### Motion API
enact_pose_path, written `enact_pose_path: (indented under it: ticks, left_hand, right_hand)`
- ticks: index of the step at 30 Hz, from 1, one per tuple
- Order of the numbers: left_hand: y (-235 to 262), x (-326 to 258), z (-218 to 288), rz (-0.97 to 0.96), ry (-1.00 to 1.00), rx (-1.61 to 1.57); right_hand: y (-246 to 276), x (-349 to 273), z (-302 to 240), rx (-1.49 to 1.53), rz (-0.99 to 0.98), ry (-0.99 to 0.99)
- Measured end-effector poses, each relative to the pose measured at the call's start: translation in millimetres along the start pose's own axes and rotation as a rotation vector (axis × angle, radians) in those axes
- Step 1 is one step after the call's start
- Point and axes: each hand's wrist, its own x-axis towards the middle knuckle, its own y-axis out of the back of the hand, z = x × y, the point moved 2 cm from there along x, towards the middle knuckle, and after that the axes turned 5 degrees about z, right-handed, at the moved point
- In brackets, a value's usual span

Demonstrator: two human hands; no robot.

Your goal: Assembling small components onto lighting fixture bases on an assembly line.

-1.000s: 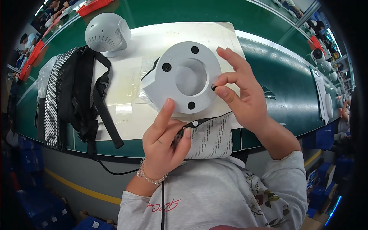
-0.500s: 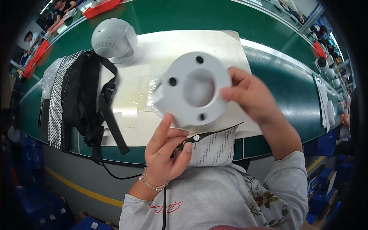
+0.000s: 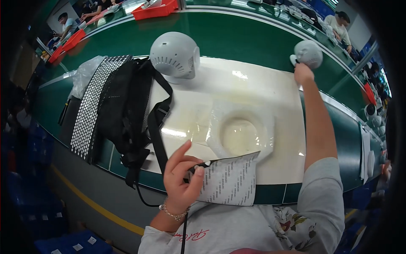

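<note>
My left hand [image 3: 179,180] pinches a sheet of printed backing paper [image 3: 230,180] with a black edge; a small white dot shows near the thumb. At the far right my right arm is stretched out. My right hand [image 3: 303,75] has its fingers closed at the base of a white round-headed camera [image 3: 309,53] on the green surface; its fingertips are partly hidden. In front of me, a ring-shaped pad [image 3: 218,131] under clear wrap lies on the white mat [image 3: 270,84]. Another white camera [image 3: 171,53] stands upright at the mat's far left.
A black strapped bag [image 3: 122,106] and a perforated panel [image 3: 91,101] lie at the left, beside clear plastic [image 3: 86,76]. Red trays [image 3: 154,9] line the far side, where other people sit. Papers [image 3: 366,148] lie on the right.
My right hand has carried the white camera, earlier tilted with its three-footed base toward me, away to the far right and upright. The wrapped pad is uncovered. My left hand still holds the sheet.
</note>
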Motion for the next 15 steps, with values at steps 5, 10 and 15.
enact_pose_path:
  ticks: [5, 10, 15]
  left_hand:
    - [-1, 2, -3, -0.023, -0.071, 0.029]
    - [6, 0, -9, -0.008, -0.071, -0.002]
    - [5, -2, -9, 0.022, -0.052, -0.013]
  right_hand:
    - [90, -22, -146, 0.666, -0.184, 0.607]
    - [140, -110, -311, 0.654, -0.772, 0.98]
    - [99, -113, -351, 0.748, 0.02, 0.626]
